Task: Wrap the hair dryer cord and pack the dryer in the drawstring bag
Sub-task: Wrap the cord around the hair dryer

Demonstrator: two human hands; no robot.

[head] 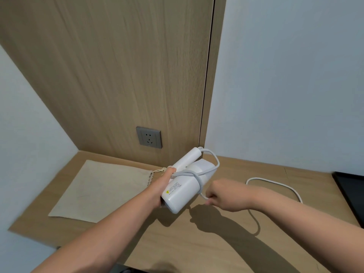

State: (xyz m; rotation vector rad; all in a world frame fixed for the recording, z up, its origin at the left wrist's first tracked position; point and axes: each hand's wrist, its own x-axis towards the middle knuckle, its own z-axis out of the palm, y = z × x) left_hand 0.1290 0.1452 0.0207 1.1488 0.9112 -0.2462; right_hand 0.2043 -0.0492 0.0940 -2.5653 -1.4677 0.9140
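Note:
My left hand [163, 186] grips a white hair dryer [182, 192] held above the wooden desk [197, 243], its folded handle pointing up toward the wall. The white cord [275, 183] loops once around the dryer body, then runs down to my right hand [220, 195], which pinches it just right of the dryer. The rest of the cord trails in a curve across the desk to the right. A beige drawstring bag [98, 189] lies flat on the desk to the left, its gathered mouth facing the dryer.
A grey wall socket [149, 137] sits on the wood panel behind the dryer. A black flat object [350, 194] lies at the desk's right edge. White walls close in on the left and right.

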